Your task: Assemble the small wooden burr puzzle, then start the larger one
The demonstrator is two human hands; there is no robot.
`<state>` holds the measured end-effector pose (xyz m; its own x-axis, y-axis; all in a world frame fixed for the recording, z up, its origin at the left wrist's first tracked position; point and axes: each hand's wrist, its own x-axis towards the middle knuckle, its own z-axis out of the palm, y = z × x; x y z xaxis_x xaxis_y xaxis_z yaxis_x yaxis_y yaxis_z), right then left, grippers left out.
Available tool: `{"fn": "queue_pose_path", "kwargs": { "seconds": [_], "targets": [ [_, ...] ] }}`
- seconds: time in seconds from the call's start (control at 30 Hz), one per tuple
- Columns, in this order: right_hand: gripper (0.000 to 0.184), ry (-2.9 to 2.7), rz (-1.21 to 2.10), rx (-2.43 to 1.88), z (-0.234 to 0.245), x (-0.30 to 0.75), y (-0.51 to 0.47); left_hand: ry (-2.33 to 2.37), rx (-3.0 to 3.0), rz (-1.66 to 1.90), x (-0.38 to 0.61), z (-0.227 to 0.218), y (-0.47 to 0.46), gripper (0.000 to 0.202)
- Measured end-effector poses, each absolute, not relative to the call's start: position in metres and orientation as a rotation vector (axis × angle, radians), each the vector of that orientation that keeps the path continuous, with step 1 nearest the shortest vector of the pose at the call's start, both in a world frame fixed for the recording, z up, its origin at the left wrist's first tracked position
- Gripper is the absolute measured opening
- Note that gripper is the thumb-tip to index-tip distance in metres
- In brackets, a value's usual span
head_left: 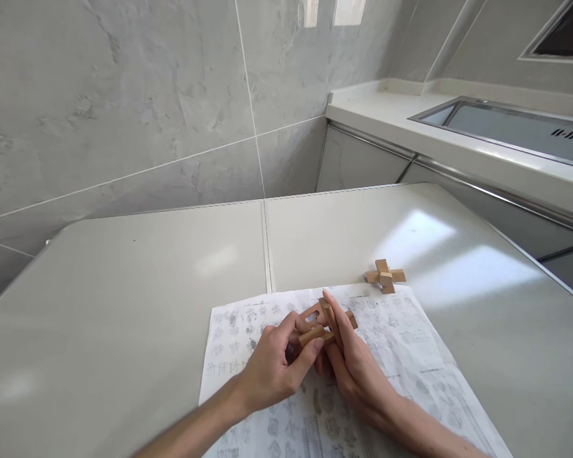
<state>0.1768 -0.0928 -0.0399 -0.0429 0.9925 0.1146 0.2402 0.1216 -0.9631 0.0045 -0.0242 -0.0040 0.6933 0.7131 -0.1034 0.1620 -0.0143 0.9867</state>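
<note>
Both my hands hold a wooden interlocking puzzle [321,321] just above a printed instruction sheet [410,343]. My left hand [274,369] pinches one wooden bar of it between thumb and fingers. My right hand [351,362] cradles the puzzle from the right, fingers closed along its side. A second, assembled wooden cross puzzle [385,276] lies on the table beyond the sheet's far right corner, apart from both hands.
The sheet lies on a grey table [124,299] with a seam down its middle. A tiled wall [124,95] stands behind it. To the right, past a gap, runs a white counter [458,152] with a steel sink [516,127].
</note>
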Motion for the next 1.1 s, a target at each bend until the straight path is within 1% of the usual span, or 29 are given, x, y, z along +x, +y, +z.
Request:
{"fn": "queue_pose_path", "kwargs": {
  "seconds": [0.13,0.27,0.4,0.5,0.6,0.67,0.8,0.9,1.0,1.1],
  "targets": [
    [0.065,-1.464,1.001,-1.287,-0.042,0.176,-0.092,0.729,1.546,0.514,0.005,-0.003,-0.024,0.022],
    [0.067,-1.468,1.002,-1.292,-0.041,0.177,-0.092,0.733,1.538,0.517,0.005,-0.004,-0.025,0.022],
    [0.070,-1.475,0.994,-1.283,-0.041,0.178,-0.092,0.745,1.489,0.540,0.006,-0.003,-0.025,0.027],
    [0.072,-1.446,0.950,-1.312,-0.042,0.178,-0.092,0.779,1.402,0.610,0.006,-0.001,-0.023,0.031],
    [0.073,-1.422,0.831,-1.356,-0.042,0.178,-0.090,0.817,1.293,0.723,0.006,0.000,-0.019,0.032],
    [0.068,-1.437,0.705,-1.410,-0.039,0.180,-0.088,0.835,1.226,0.771,0.005,0.000,-0.016,0.032],
    [0.050,-1.627,0.545,-1.467,-0.035,0.186,-0.083,0.853,1.157,0.824,0.003,0.002,-0.012,0.033],
    [0.049,-1.785,0.464,-1.454,-0.036,0.189,-0.079,0.842,1.137,0.841,0.002,0.001,-0.010,0.035],
    [0.047,-1.851,0.435,-1.455,-0.038,0.191,-0.077,0.825,1.132,0.834,0.001,0.001,-0.009,0.036],
    [0.034,-1.832,0.495,-1.462,-0.038,0.193,-0.075,0.812,1.137,0.824,0.002,0.001,-0.009,0.037]
  ]
}}
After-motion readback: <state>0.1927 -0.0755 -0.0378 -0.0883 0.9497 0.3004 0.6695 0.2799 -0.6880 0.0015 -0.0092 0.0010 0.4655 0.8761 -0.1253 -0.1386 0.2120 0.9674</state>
